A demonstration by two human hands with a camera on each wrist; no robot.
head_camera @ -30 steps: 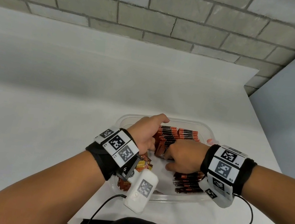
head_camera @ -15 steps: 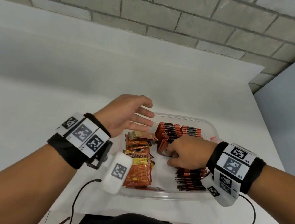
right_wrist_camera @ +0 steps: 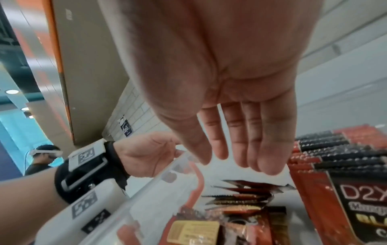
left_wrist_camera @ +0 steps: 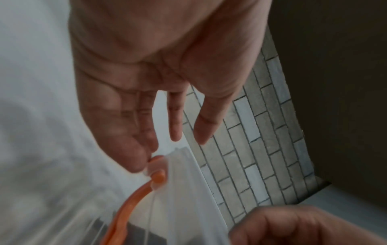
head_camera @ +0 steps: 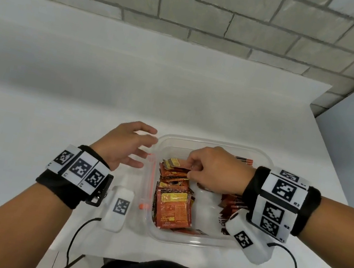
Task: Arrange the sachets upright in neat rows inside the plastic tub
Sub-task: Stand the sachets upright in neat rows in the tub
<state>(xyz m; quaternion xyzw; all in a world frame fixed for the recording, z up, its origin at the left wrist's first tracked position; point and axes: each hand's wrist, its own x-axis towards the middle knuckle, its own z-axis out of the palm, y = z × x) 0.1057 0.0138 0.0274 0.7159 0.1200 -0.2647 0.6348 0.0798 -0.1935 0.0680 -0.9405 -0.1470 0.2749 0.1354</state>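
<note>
Clear plastic tub [head_camera: 196, 243] sits on the white worktop [head_camera: 56, 112] right in front of the person. Loose sachets [head_camera: 172, 206] lie flat in a messy pile on the tub's 9 o'clock side, while upright sachets [right_wrist_camera: 339, 149] are packed in rows toward 3 o'clock. Right hand [head_camera: 214, 171] reaches over the far end of the pile; the head view looks like a pinch, the wrist view shows straight fingers, so can't tell. Left hand [head_camera: 124, 145] is spread loose, holding nothing, fingertips at the tub's orange-trimmed rim around 10 o'clock.
</note>
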